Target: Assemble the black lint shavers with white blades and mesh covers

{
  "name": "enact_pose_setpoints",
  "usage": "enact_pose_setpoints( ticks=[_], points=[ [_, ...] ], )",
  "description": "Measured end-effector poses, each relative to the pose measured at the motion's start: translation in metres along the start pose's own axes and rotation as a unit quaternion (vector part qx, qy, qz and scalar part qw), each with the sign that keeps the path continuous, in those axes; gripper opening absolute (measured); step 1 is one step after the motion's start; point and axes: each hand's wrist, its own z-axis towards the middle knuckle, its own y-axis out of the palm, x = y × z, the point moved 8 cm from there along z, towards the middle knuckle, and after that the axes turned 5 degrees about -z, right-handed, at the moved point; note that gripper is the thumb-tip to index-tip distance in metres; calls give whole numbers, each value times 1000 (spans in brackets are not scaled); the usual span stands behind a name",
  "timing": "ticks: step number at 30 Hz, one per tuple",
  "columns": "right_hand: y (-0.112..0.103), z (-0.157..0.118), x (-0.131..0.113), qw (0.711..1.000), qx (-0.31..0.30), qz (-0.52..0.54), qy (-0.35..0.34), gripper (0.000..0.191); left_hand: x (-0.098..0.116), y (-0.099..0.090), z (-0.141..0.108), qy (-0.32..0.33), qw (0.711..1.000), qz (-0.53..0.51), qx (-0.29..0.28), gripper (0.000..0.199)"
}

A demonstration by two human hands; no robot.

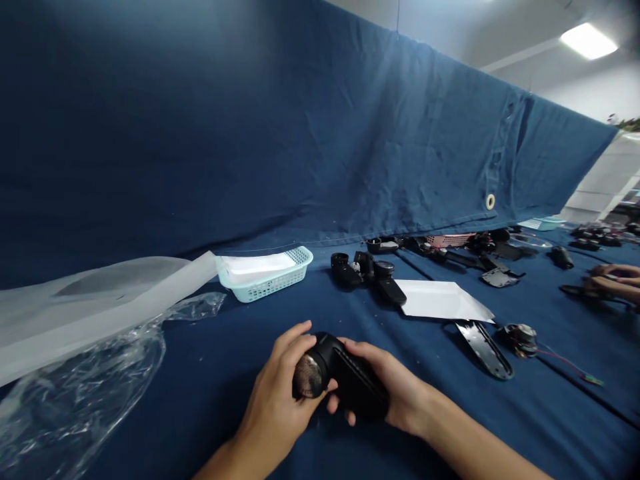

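Both of my hands hold a black plastic arm-like housing [356, 380] just above the blue cloth. A round motor end [309, 375] with a metal-looking face sticks out toward the left of it. My left hand [277, 393] wraps around that round end, and my right hand [395, 387] grips the long body from the right. My fingers hide part of the housing, and its underside does not show.
Ahead lie black housings [363, 273], a white paper sheet [443, 300], a slotted bracket [484, 350] and a wired motor [520, 340]. To the left are a pale teal basket [265, 277] and clear plastic film [75, 393]. A co-worker's hands [613, 283] work at the right.
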Motion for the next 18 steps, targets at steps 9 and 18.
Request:
enact_pose_setpoints(
  ticks=[9, 18],
  points=[
    [-11, -8, -25, 951, 147, -241, -123, 45, -3, 1, 3, -88, 995, 22, -30, 64],
    [-10, -9, -31, 958, 98, -235, -128, 48, -2, 0, 3, -79, 996, -3, -35, 52]
  ],
)
